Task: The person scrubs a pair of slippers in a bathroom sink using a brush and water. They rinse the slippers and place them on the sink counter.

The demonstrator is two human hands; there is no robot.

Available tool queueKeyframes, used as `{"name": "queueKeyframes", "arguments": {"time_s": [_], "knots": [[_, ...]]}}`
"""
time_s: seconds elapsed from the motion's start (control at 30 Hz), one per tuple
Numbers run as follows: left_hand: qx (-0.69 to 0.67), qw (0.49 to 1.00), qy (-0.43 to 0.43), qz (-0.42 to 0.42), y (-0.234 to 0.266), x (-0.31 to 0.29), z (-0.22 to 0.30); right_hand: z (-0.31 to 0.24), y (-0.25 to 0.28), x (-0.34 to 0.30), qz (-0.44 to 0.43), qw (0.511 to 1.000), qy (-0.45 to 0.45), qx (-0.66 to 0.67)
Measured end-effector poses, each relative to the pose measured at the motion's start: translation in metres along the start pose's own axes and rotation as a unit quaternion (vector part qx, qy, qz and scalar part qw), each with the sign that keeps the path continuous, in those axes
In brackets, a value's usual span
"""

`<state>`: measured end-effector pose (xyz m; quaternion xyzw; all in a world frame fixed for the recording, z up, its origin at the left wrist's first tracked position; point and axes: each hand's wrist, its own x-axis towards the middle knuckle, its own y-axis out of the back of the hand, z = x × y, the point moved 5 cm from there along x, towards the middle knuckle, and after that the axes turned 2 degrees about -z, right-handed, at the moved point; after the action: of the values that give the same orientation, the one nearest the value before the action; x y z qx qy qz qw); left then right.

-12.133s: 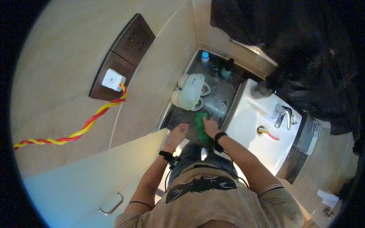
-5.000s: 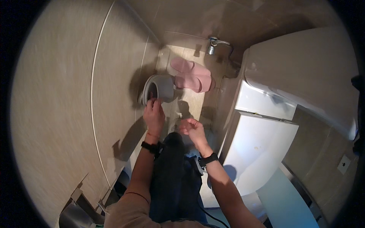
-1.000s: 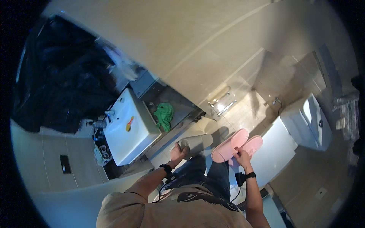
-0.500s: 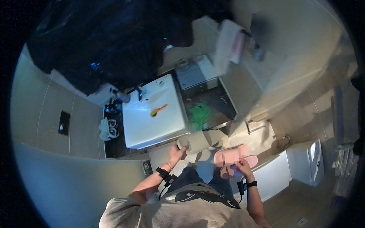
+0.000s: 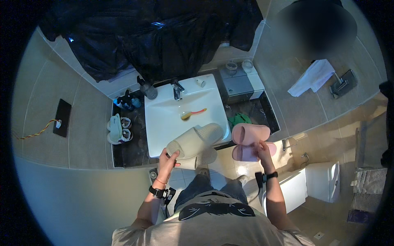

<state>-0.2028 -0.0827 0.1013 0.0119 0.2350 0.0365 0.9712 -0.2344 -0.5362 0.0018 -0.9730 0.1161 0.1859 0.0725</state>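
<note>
Two bare hands are holding two pairs of slide sandals, four slides in all. The left hand [image 5: 166, 165] is pinching the ends of two beige slides [image 5: 191, 144], thumb on top and fingers beneath; the pair is hanging in the air before the washbasin [image 5: 160, 135], overlapping its front edge in view. The right hand [image 5: 263, 152] is pinching two pink slides [image 5: 253, 134] by their inner side, its slightly blurred fingertips closing between them; this pair is hanging at the counter's right end. Two black wrist straps are circling the wrists, one on each.

One brush [image 5: 193, 114] with a red-and-yellow handle is lying in the basin, below one chrome faucet [image 5: 177, 90]. One green cloth [image 5: 239, 119] is lying right of the basin, and two clear jars [image 5: 231, 67] are standing on a grey-and-white box [image 5: 238, 87] behind it.

A dark, glossy countertop [image 5: 135, 144] is surrounding the basin. Beige tiles are covering the walls, light tiles are paving the floor [image 5: 223, 163], and one white toilet [image 5: 289, 190] is standing at the right.

The T-shirt [image 5: 184, 226] is showing a black cat-like print; any lettering on the bottles [image 5: 128, 101] is too small for reading.
</note>
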Motion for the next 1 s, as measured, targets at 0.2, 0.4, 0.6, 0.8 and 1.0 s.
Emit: {"name": "queueKeyframes", "arguments": {"time_s": [0.2, 0.4, 0.6, 0.8, 1.0], "knots": [[-0.049, 0.998, 0.028, -0.016, 0.023, 0.016, -0.006, -0.007, -0.008, 0.087, 0.087, 0.995, -0.045, 0.033], [-0.072, 0.997, 0.025, 0.004, 0.029, 0.02, -0.015, -0.04, -0.03, 0.14, 0.083, 0.994, 0.012, -0.075], [-0.093, 0.995, 0.023, -0.026, 0.001, 0.026, 0.014, -0.088, -0.122, 0.132, -0.198, 0.977, -0.063, -0.056], [-0.152, 0.985, 0.068, -0.037, -0.026, 0.06, 0.028, -0.1, -0.15, 0.14, -0.224, 0.971, -0.074, -0.05], [-0.127, 0.988, 0.035, 0.082, 0.019, 0.087, -0.002, -0.068, -0.083, 0.188, -0.078, 0.996, -0.046, -0.002]]}}
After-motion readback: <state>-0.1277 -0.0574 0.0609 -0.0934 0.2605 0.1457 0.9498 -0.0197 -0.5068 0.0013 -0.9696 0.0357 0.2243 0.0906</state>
